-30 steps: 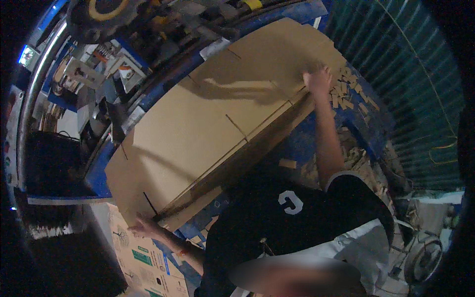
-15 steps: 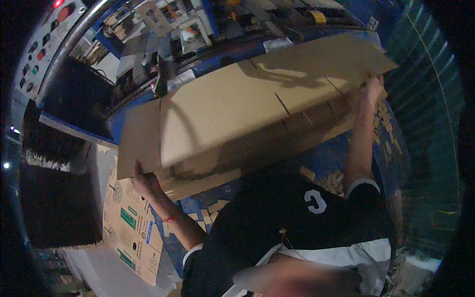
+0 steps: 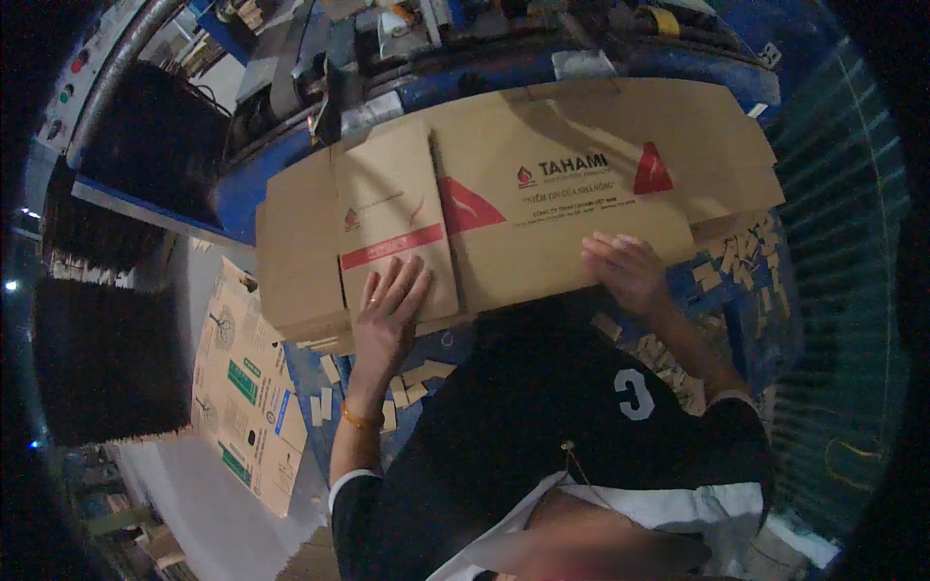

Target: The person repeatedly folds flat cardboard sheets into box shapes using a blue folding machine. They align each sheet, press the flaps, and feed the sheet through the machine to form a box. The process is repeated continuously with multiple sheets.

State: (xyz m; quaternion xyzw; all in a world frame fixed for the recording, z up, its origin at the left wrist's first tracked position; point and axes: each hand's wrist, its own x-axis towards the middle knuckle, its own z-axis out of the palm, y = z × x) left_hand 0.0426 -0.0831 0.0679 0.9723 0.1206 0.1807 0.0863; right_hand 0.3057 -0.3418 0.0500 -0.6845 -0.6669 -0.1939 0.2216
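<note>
A brown cardboard box blank (image 3: 562, 232) lies folded flat in front of me, its printed face with dark lettering and red shapes turned up. On its left part sits a narrower folded panel (image 3: 387, 184) with a red band. My left hand (image 3: 387, 315) rests on that panel near its front edge, fingers stretched and a little spread, gripping nothing. Over the front edge of the blank, right of its middle, my right hand (image 3: 630, 273) lies with its fingers extended on the cardboard; its thumb is hidden.
Behind the blank runs a blue-framed machine (image 3: 407, 107). A control panel (image 3: 73, 92) with buttons stands far left. Below it lies a printed cardboard sheet (image 3: 242, 387). Small cardboard scraps (image 3: 746, 261) litter the blue surface, and a green corrugated wall (image 3: 843, 290) rises at right.
The cardboard's plain face has given way to printed folded panels on top. My hands have left its two ends and moved inward, the left one rightward and the right one leftward and nearer.
</note>
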